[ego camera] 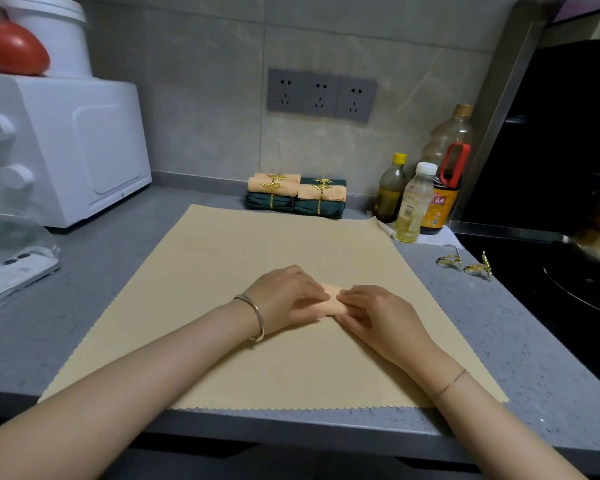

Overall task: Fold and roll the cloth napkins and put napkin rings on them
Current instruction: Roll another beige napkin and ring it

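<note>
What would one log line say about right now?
step: rolling | left hand, right hand: holding napkin on mat | rings: two, unused, on counter | finished rolls: stacked by wall

Light: dim, flat, indoor, with a cool grey cast; its direction is hard to tell. Shadows are soft only: a faint one on the beige cloth (pixel 222 271) beneath the left hand (pixel 284 296) and right hand (pixel 378 317).

Brightest area: white appliance (pixel 66 147), upper left, near clipping, its knobs smeared. Right of frame falls almost to black, with thin glints along the pan (pixel 575 292) rim.

The peach napkin (pixel 328 299) at centre barely separates in tone from the fingers.

Centre acceptably sharp. Left edge soft, phone (pixel 14 271) blurred.

Wide-angle bowing: counter edge (pixel 291 424) curves, wall sockets (pixel 321 95) tilt.
</note>
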### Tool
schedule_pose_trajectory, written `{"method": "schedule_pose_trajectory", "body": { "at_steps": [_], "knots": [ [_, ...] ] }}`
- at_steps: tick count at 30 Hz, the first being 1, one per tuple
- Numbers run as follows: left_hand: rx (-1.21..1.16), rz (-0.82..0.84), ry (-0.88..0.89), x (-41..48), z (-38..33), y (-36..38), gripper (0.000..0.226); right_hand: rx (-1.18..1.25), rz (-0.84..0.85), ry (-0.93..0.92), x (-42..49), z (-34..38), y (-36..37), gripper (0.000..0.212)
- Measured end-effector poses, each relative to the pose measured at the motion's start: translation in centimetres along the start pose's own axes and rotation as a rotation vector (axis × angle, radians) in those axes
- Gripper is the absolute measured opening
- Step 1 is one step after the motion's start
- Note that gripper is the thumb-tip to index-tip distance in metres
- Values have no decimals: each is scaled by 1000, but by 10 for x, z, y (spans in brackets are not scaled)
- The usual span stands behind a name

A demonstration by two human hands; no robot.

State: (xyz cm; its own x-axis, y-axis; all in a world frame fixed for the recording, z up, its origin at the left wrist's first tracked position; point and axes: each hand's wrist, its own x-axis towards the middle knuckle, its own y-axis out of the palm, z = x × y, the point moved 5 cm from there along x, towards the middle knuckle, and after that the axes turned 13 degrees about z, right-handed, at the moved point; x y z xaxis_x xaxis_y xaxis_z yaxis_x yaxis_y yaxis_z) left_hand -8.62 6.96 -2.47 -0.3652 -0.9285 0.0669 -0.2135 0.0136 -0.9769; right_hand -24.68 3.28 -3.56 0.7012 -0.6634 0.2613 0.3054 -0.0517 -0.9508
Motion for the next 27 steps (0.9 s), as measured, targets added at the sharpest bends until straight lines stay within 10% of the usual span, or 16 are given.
{"method": "schedule_pose_trajectory", "body": {
  "at_steps": [14, 27],
  "knots": [
    [488, -141, 98, -22, 0, -11, 21, -261, -123, -209, -2, 5, -11, 10],
    [-794, -85, -284, -16, 60, -4, 3, 712, 141, 163, 17, -38, -4, 6]
  ]
}}
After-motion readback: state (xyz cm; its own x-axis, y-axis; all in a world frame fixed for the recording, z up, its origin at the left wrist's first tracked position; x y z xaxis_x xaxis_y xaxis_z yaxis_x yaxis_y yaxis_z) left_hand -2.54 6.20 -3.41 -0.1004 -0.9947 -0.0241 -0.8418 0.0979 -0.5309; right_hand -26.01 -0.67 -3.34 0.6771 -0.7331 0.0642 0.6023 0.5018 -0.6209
